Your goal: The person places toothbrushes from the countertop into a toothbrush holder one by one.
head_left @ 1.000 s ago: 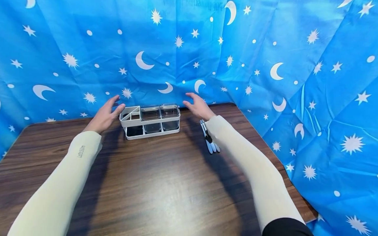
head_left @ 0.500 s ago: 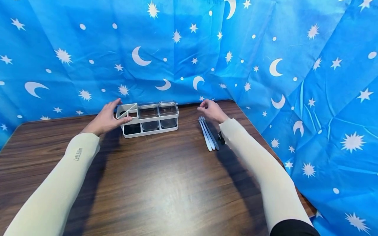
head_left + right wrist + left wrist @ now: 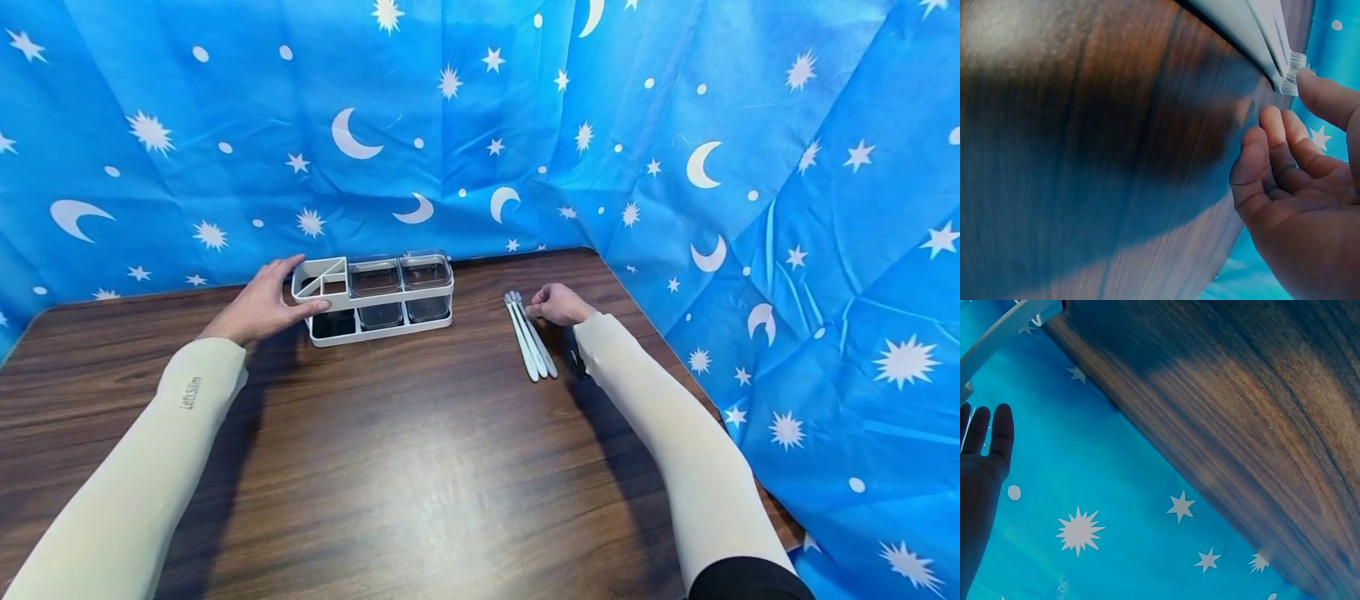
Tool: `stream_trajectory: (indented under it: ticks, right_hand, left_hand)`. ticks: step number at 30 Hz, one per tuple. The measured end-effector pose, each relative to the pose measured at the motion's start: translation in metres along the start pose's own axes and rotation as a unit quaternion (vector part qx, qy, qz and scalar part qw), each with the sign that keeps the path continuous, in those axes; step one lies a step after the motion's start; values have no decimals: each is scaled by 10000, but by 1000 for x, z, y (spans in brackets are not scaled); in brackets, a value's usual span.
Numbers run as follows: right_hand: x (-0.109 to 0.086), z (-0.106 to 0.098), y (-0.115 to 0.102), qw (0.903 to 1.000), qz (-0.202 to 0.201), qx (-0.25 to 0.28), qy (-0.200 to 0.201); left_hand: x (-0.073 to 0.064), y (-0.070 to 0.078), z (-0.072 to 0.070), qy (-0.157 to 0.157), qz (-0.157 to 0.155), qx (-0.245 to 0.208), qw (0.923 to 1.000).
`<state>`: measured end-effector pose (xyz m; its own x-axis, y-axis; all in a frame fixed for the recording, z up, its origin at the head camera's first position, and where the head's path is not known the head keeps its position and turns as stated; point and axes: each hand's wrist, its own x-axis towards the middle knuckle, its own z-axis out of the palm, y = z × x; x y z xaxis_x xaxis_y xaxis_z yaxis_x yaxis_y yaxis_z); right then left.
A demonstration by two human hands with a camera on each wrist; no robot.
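The left hand (image 3: 258,310) lies at the left end of the white organizer (image 3: 381,297), which stands upright left of centre in the head view, near the rear edge of the tabletop (image 3: 420,442). Its thumb is at the front corner and a finger is at the rear corner, so the end of the frame is between them; probably this serves to keep it steady. In the left wrist view the visible fingers are straight, near the white rim, so I judge this grip as released, not clenched; whether it touches, I cannot tell surely.

The two clear cups (image 3: 375,280) sit side by side in the middle and right places of the organizer, while dividers split its left place, perhaps so that slim things can stand apart.

Right of centre, three toothbrushes (image 3: 531,340) lie close together, handles toward the bottom of the frame and heads toward the top. The right hand (image 3: 558,306) is just beside these heads. In the right wrist view the thumb tip is by the bristles, the other fingers are loosely bent, and a gap remains between: this grip is also released, shaped as for a small pinch.
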<state>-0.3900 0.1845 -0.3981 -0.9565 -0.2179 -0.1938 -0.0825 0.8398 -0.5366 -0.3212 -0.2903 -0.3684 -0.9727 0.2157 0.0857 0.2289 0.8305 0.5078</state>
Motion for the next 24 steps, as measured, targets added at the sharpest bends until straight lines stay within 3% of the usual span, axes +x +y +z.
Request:
stream_trajectory:
  ticks: [11,24]
  right_hand:
    - [4,7,-4,9990,275,-332,-105]
    - [8,8,-8,9983,334,-406,-244]
  left_hand:
    - [0,-1,0,59,20,118,9999]
    - [1,0,1,55,-24,152,9999]
